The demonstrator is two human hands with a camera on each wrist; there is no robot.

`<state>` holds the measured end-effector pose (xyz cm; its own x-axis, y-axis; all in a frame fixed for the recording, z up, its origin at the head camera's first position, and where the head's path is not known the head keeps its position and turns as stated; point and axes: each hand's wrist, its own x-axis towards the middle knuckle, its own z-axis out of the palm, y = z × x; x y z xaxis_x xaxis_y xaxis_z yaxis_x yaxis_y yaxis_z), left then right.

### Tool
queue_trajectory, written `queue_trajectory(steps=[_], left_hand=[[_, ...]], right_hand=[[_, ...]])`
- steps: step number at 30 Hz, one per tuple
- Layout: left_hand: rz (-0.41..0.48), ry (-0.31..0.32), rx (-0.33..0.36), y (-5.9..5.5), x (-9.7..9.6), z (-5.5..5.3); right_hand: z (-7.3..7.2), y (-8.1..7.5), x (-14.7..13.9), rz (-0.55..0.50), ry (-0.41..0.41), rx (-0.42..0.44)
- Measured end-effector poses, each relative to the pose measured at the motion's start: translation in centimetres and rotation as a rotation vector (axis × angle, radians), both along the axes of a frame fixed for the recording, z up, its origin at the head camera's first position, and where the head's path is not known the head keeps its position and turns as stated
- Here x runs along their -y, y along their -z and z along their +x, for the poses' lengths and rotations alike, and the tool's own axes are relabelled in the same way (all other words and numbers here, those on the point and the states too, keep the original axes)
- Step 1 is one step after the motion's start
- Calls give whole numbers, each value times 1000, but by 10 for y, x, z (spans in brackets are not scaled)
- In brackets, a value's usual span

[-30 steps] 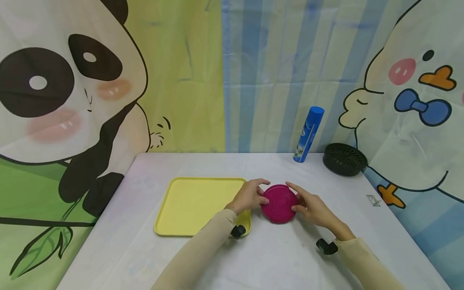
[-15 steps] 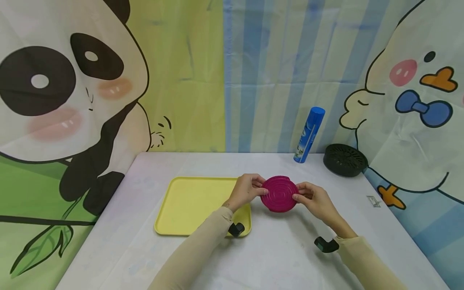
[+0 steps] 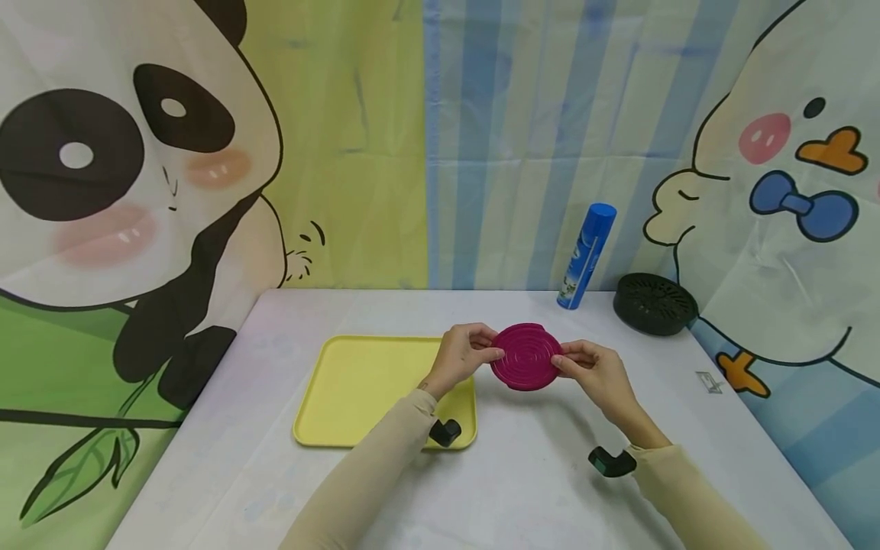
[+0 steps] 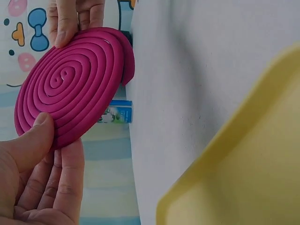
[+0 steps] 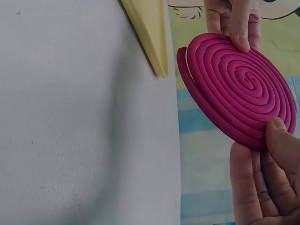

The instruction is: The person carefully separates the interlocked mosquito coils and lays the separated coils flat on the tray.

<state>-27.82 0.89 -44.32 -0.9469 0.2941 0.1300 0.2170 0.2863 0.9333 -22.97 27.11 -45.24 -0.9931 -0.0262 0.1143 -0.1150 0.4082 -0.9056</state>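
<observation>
A magenta mosquito coil (image 3: pixel 526 357), a flat round double spiral, is held up off the table between both hands. My left hand (image 3: pixel 462 356) pinches its left edge, thumb on the near face and fingers behind. On the opposite edge my right hand (image 3: pixel 600 376) pinches it in the same way. The coil is tilted, its spiral face towards me. In the left wrist view the coil (image 4: pixel 70 89) shows its rings and an outer end; in the right wrist view the coil (image 5: pixel 239 89) has both thumbs on its face.
A yellow tray (image 3: pixel 371 389) lies on the white table (image 3: pixel 522 489), partly behind my left arm. At the back right stand a blue spray can (image 3: pixel 586 256) and a round black vented case (image 3: pixel 655 304). Printed curtains (image 3: pixel 495 153) hang behind.
Both hands have lifted the mosquito coil off the table and tilted it up towards me. The fingers now grip its edges more firmly. Tray, can and case have stayed put.
</observation>
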Motion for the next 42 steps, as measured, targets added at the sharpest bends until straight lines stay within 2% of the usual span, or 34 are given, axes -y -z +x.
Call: queue_trajectory(steps=[8, 24, 31, 36, 42], left_hand=[[25, 52, 34, -2, 5, -1], [124, 78, 68, -8, 7, -1], [141, 46, 55, -12, 8, -2], [153, 83, 85, -9, 12, -5], [174, 126, 117, -14, 14, -3]], right_hand=[[-1, -2, 2, -49, 34, 2], [-2, -8, 5, -127, 63, 1], [-2, -10, 4, -129, 19, -9], [-1, -9, 1, -142, -26, -8], [-1, -8, 0, -157, 1, -8]])
